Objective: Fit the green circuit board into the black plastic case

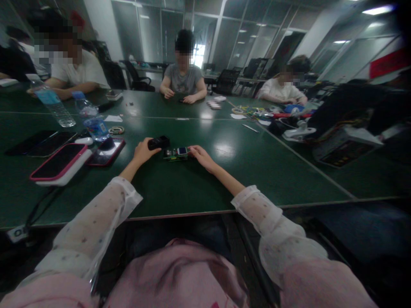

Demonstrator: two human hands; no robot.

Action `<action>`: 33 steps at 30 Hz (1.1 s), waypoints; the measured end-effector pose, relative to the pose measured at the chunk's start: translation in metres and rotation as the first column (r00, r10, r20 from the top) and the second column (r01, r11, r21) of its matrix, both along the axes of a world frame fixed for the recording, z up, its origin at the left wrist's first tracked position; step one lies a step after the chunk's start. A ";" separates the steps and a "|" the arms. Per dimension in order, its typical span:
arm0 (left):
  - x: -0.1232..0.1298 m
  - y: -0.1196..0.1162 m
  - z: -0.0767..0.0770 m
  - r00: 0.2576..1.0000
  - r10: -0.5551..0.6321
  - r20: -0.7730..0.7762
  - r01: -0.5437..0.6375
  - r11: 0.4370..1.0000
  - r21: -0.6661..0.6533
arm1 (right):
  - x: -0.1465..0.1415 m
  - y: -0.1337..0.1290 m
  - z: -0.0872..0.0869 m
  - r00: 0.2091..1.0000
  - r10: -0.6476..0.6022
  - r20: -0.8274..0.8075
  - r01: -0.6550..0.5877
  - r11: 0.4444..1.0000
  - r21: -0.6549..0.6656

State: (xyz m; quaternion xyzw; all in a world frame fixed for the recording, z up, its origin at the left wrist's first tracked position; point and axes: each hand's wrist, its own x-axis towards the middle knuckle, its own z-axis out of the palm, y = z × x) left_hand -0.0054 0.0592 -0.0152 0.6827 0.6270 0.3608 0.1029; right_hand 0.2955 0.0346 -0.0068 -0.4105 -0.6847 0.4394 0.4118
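My left hand (144, 152) is closed around the near end of a small black plastic case (159, 142), just above or on the green table (199, 188). To its right, a green circuit board (176, 154) with a small screen has its right end pinched between the fingers of my right hand (201, 156). The board lies close beside the case, a little nearer to me. Whether the board rests on the table or is slightly lifted, I cannot tell.
At the left lie phones, one pink-rimmed phone (60, 161) on a white block, and two water bottles (94, 122). A tape roll (116, 130) sits behind my left hand. Rightward are a pen (250, 128), tangled wires (253, 112) and a metal box (348, 145). Several people sit around.
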 end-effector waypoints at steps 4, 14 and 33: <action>0.000 0.001 -0.001 0.998 0.021 -0.067 -0.022 1.000 -0.020 | 0.000 0.001 0.000 1.000 -0.014 0.014 0.013 1.000 0.009; 0.000 -0.003 0.003 0.998 -0.033 0.044 0.033 0.999 0.002 | -0.001 0.000 0.000 1.000 0.006 -0.006 -0.006 1.000 0.002; 0.032 -0.030 0.039 0.850 -0.463 0.251 0.458 0.885 0.084 | -0.001 0.003 -0.003 0.999 -0.019 -0.029 0.019 1.000 0.003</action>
